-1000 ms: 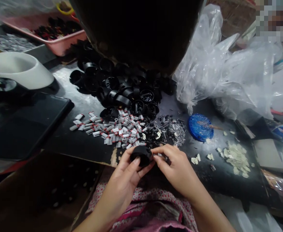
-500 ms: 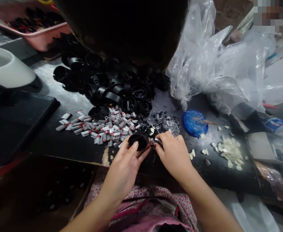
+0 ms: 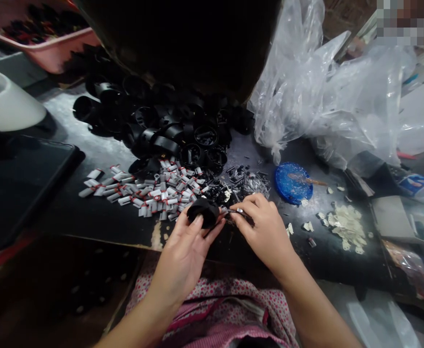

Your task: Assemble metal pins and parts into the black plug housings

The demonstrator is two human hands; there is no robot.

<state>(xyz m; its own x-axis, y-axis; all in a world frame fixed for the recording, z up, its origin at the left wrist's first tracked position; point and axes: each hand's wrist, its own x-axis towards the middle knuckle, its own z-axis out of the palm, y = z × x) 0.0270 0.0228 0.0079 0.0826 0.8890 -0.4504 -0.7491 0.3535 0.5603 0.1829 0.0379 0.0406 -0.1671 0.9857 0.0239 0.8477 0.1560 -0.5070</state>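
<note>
The right fingers (image 3: 249,207) pinched the spring (image 3: 231,210) narrowly, its long axis pointing sideways to the black ring (image 3: 207,209), just beside, which the left fingers (image 3: 193,229) held.

The left hand (image 3: 182,251) partly hides the black ring (image 3: 209,208) (left edge crops 1 white container (image 3: 14,107)).

Black table (image 3: 115,220), black rings (image 3: 166,145), grey cylinders (image 3: 161,193), blue lid (image 3: 293,183)

One head-worn view looks forward and steeply down from close above both hands (image 3: 186,246) and worktop (image 3: 121,217).
</note>
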